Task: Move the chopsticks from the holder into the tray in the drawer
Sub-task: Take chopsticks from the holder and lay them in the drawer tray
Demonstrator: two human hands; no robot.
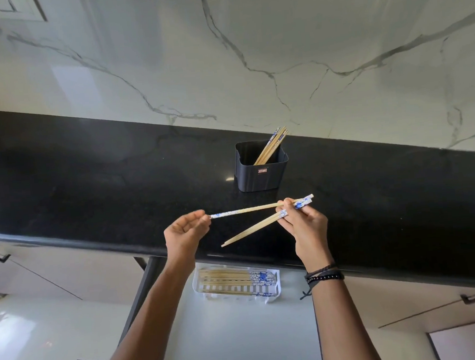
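Across mid-frame: black tabletop (90,176). Below centre: open drawer (241,328) with a white tray (199,288), chopsticks laid in it. Centre: dark holder (261,178), several sticks standing inside.

I log the left hand (185,234), fingers (198,214) pinching one chopstick (247,209) by its end. The right hand (308,227) grips its other end plus a splayed second stick (251,231).

Risk: the splayed stick slips and falls outside the tray.

Holder's red label (262,170): unreadable.

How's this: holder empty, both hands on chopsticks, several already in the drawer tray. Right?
No. Head view shows the holder not empty: leaning chopsticks stand inside. Rest holds: left hand and right hand on held chopsticks; several in the tray.
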